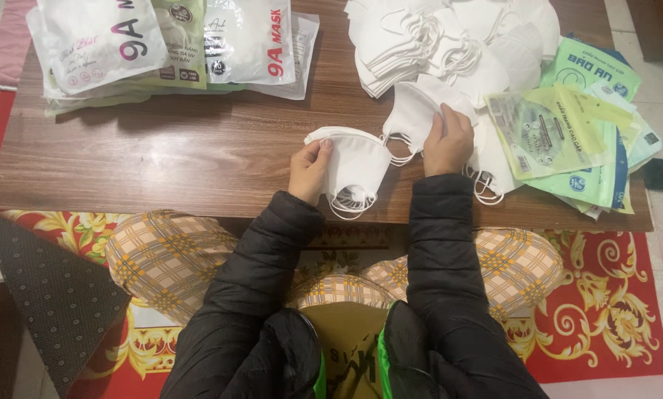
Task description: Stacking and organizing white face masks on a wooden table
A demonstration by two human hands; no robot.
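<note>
White folded face mask [357, 164], held above the near edge of the low wooden table [198, 148], with its elastic ear loops hanging toward the person's lap. Left hand [309, 170]: thumb and fingers pinched on the mask's left rim. Right hand [447, 140]: fingers curled and pressed down on a second white mask [413, 111], lying on the table just right of the held mask and touching it. Behind the second mask, at the table's far right, a loose pile of white masks [450, 37] with tangled loops. Right of the right hand, at the table's right edge, a stack of flat green and yellow packaging bags [575, 125]. At the table's far left corner, well apart from both hands, a heap of filled white mask packets [169, 44]. Beneath the table, a red patterned rug [605, 295].
</note>
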